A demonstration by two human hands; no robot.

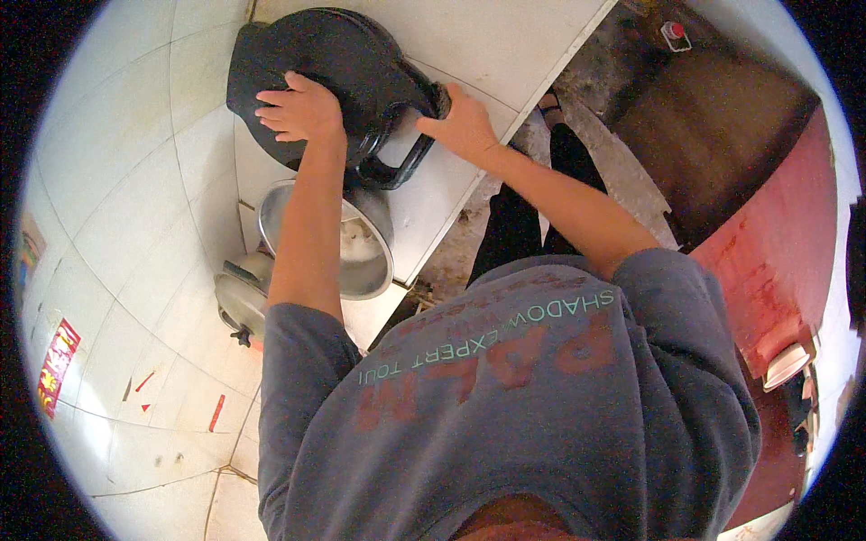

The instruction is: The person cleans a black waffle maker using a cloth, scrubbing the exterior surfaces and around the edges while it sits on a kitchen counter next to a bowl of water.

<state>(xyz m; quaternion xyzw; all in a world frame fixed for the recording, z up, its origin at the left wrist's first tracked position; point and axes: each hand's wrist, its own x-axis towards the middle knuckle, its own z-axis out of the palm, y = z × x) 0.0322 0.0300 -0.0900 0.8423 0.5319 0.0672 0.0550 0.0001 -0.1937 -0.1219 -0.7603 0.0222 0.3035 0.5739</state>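
A round black lidded appliance (325, 61), which looks like an electric griddle, lies on the white tiled counter (473, 34). My left hand (301, 108) rests palm-down against its dark face, fingers spread. At the right side of the appliance, my right hand (465, 125) has thumb and fingers closed around a dark grip or edge part; the exact part is partly hidden by the fingers. A black looped handle (406, 162) juts out just below that hand. Under my left forearm is a metal pot (369, 287), tilted, with something pale inside.
A lidded metal cooker (240, 297) with black handles sits beside the pot against the tiled wall (135, 203). Right of the counter edge are the rough floor (629, 162), a red surface (778, 250) holding a pale bowl (787, 365), and a red-capped container (675, 34).
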